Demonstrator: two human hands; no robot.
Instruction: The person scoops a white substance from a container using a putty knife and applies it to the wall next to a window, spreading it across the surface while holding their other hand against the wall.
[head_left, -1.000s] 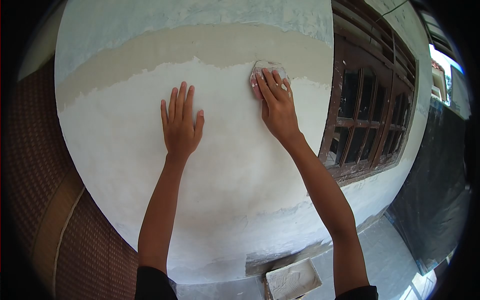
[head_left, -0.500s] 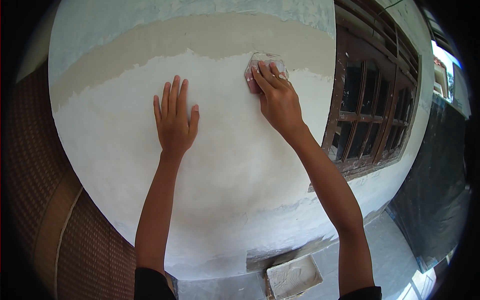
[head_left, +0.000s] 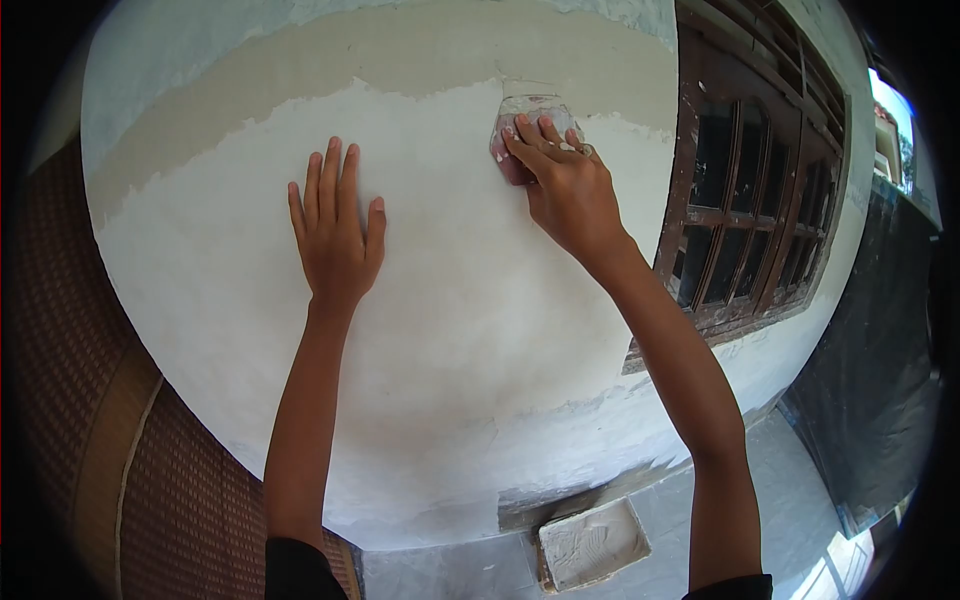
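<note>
My left hand (head_left: 338,245) lies flat against the white-coated wall (head_left: 430,300), fingers stretched upward and holding nothing. To its right and a little higher, my right hand (head_left: 575,190) presses a flat, pinkish putty scraper (head_left: 510,165) to the wall. The fingers lie over the scraper's face, with white smears on the fingertips. Its upper edge meets the border between the white coat and a beige band (head_left: 400,55). A shallow tray of white putty (head_left: 595,545) rests on the floor below, between my forearms.
A brown wooden window (head_left: 750,190) with dark panes is set in the wall at right. Brown woven panels (head_left: 60,290) stand along the left side. A dark sheet (head_left: 860,350) hangs at far right, above a grey tiled floor (head_left: 450,572).
The scraper under my right hand has slid slightly down the wall, and faint marks now show above it. My left hand stays flat on the wall while the view has shifted a little.
</note>
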